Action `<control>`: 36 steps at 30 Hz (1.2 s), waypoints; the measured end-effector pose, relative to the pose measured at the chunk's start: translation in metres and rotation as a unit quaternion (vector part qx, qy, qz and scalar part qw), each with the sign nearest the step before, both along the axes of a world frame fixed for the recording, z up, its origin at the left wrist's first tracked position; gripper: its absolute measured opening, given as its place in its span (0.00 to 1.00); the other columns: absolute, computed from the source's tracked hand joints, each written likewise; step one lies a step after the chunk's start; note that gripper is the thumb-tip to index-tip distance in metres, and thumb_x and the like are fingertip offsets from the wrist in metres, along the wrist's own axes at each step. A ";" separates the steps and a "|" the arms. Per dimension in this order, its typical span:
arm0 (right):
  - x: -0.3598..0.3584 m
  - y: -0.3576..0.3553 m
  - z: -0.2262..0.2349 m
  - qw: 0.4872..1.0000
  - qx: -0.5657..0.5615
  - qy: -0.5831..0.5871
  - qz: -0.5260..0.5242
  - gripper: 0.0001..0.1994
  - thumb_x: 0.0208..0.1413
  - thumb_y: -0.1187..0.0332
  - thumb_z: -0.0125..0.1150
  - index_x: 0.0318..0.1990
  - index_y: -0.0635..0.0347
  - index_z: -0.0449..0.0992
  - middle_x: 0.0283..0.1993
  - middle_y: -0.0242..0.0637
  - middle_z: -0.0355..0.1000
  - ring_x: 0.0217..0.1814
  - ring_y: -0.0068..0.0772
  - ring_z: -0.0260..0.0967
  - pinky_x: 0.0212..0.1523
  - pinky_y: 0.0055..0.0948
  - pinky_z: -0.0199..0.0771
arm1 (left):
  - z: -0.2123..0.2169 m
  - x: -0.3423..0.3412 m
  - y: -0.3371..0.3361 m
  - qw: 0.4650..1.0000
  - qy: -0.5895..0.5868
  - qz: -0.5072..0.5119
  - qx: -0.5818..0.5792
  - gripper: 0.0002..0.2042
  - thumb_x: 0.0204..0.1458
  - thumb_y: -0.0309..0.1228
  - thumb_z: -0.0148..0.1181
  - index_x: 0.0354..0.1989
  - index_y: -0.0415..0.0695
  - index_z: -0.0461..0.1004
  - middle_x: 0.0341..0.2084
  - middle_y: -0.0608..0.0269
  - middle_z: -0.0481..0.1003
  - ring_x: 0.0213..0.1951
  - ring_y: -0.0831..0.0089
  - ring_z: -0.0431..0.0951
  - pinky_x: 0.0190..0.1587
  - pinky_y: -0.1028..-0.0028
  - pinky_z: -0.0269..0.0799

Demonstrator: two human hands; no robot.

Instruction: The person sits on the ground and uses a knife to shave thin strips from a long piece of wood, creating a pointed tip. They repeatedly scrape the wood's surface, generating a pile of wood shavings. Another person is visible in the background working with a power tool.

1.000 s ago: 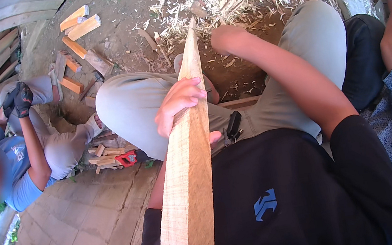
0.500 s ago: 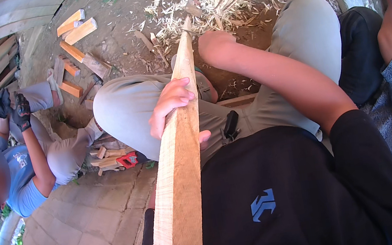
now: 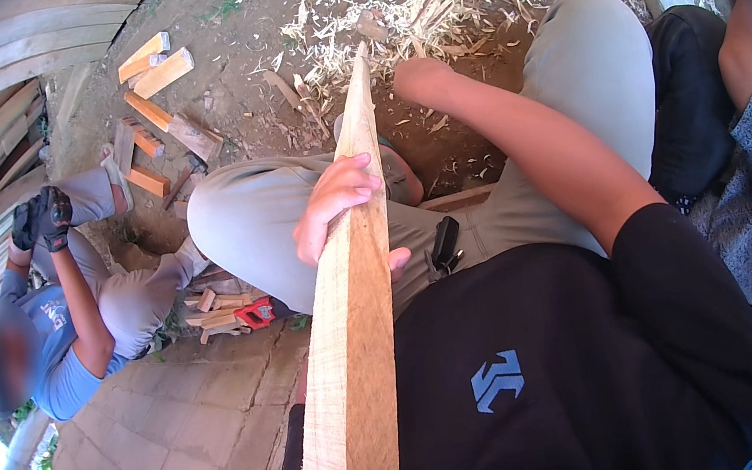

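Note:
A long squared piece of wood [image 3: 356, 334], tapered to a point at its far end, slants up from the lower edge across my body. My left hand [image 3: 338, 204] wraps around it below the taper, fingers over the left side and thumb showing on the right. Just right of the tip is my right hand [image 3: 424, 82], which looks like a fist bent away at the wrist. Its fingers, and whatever they hold, are hidden.
Pale wood shavings [image 3: 402, 10] cover the ground ahead. Cut wood blocks [image 3: 163, 73], a hammer [image 3: 184, 179] and a red-handled saw [image 3: 257, 313] lie to the left. A gloved co-worker [image 3: 70, 316] sits at left; another person's arm [image 3: 749, 53] is at right.
My right hand has shifted slightly right, away from the wood's tip. A dark strip beside the tip no longer shows. My left hand keeps its grip; the whole view has shifted a little.

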State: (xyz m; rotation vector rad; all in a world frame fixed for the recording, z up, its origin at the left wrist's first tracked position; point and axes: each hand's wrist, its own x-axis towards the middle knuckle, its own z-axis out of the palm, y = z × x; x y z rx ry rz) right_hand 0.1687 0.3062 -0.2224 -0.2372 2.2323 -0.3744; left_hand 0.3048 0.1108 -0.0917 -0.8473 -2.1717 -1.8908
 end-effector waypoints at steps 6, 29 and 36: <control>0.004 0.003 0.056 0.999 0.042 -0.015 0.015 0.15 0.55 0.71 0.59 0.49 0.63 0.84 0.52 0.50 0.81 0.54 0.49 0.81 0.51 0.45 0.81 | -0.001 0.004 0.003 1.000 0.009 0.010 0.004 0.33 0.50 0.46 0.75 0.53 0.35 0.66 0.42 0.43 0.75 0.55 0.46 0.76 0.65 0.40 0.62; 0.006 -0.031 0.006 0.996 0.053 0.056 -0.039 0.16 0.55 0.73 0.68 0.53 0.59 0.83 0.56 0.38 0.81 0.57 0.38 0.80 0.45 0.37 0.86 | 0.000 0.007 0.007 0.996 -0.030 0.081 0.008 0.36 0.48 0.59 0.73 0.48 0.38 0.68 0.38 0.46 0.76 0.55 0.46 0.77 0.65 0.41 0.63; -0.002 -0.010 -0.055 0.993 0.041 0.057 -0.094 0.14 0.59 0.71 0.63 0.51 0.59 0.84 0.55 0.41 0.81 0.57 0.41 0.81 0.50 0.39 0.84 | 0.000 0.002 0.009 0.999 -0.015 0.026 -0.012 0.35 0.47 0.55 0.76 0.48 0.37 0.69 0.39 0.46 0.77 0.56 0.45 0.77 0.66 0.42 0.63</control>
